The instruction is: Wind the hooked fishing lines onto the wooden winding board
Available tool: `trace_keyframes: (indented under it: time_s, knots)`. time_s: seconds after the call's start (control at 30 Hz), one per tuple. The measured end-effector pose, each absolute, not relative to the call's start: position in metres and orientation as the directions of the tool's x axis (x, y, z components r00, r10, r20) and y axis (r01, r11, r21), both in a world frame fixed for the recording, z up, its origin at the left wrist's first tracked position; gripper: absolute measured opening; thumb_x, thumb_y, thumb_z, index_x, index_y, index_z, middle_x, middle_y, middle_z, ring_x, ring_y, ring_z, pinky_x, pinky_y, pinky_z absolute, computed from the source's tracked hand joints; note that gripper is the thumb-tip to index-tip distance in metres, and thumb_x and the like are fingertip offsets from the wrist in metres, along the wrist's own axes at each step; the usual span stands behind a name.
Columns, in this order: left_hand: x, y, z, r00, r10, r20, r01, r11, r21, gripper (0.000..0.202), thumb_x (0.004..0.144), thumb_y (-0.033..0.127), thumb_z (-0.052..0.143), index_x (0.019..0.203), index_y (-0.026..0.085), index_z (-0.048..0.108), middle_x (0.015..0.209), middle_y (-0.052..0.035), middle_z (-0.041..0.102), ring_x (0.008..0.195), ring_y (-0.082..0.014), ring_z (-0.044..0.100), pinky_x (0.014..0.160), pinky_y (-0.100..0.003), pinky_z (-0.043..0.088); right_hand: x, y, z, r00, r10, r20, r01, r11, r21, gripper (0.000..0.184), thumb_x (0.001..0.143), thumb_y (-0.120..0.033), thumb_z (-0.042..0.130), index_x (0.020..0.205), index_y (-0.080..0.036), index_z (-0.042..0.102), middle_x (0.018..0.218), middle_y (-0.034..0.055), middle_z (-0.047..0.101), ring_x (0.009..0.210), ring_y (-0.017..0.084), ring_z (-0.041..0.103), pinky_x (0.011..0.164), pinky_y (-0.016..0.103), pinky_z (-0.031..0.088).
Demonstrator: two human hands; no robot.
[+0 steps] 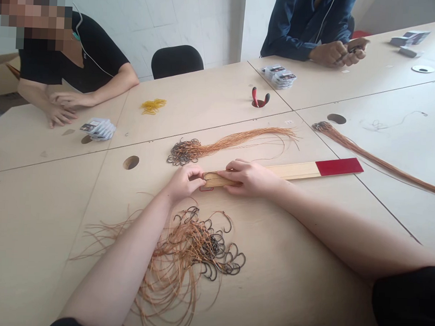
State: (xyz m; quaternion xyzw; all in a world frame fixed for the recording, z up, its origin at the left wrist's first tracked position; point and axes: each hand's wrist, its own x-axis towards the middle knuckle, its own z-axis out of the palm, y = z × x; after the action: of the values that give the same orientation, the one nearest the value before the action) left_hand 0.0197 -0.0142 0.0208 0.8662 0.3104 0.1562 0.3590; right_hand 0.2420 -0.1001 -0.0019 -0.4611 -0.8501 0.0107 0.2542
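My left hand is closed in a pinch at the left end of a long flat wooden strip; a small dark piece at its fingertips looks like part of a fishing hook, mostly hidden. Across the strip lies my right hand, fingers over the top and thumb at the near edge, gripping it. Thin lines run along the wood between both hands. Red covers the strip's right end. Nearer me, a loose tangle of fishing hooks with orange-brown lines spreads partly beneath my left forearm.
Beyond the strip lies a bundle of hooks with straight lines; another bundle is at right. Red-handled pliers stand in a table hole. Yellow pieces and small packs lie farther off. Two people sit across the table.
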Motion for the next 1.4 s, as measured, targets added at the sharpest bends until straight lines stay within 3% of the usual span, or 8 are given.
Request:
trace_keyframes:
  time_s: [0.53, 0.97, 1.4]
  knots:
    - [0.0192, -0.0138, 0.0221, 0.770, 0.636, 0.039, 0.409, -0.540, 0.735, 0.020, 0.072, 0.020, 0.053, 0.054, 0.017, 0.048, 0.066, -0.0004, 0.052, 0.075, -0.0162, 0.047, 0.071, -0.029, 0.036, 0.2416, -0.1006, -0.0009, -0.458, 0.779, 0.428, 0.782, 0.582, -0.222, 0.039, 0.081, -0.030, 0.054, 0.119, -0.022, 0.059, 0.098, 0.0065, 0.060, 0.082, 0.015, 0.054, 0.063, 0.024, 0.043]
    - [0.0161, -0.0118, 0.0248, 0.803, 0.595, 0.043, 0.347, -0.524, 0.778, 0.030, 0.086, 0.031, 0.041, 0.060, 0.017, 0.049, 0.070, -0.0024, 0.052, 0.075, -0.0174, 0.045, 0.074, -0.032, 0.034, 0.2423, -0.1017, 0.0010, -0.453, 0.789, 0.415, 0.795, 0.568, -0.213, 0.040, 0.082, -0.034, 0.054, 0.120, -0.023, 0.059, 0.100, 0.0065, 0.060, 0.083, 0.015, 0.054, 0.061, 0.024, 0.042]
    - [0.0162, -0.0113, 0.0224, 0.803, 0.594, 0.042, 0.358, -0.539, 0.763, 0.032, 0.087, 0.033, 0.042, 0.059, 0.017, 0.047, 0.069, -0.0024, 0.050, 0.074, -0.0166, 0.044, 0.073, -0.031, 0.036, 0.2423, -0.1014, 0.0016, -0.470, 0.758, 0.452, 0.783, 0.594, -0.182, 0.039, 0.082, -0.033, 0.053, 0.118, -0.020, 0.060, 0.099, 0.0071, 0.060, 0.083, 0.015, 0.054, 0.060, 0.024, 0.042]
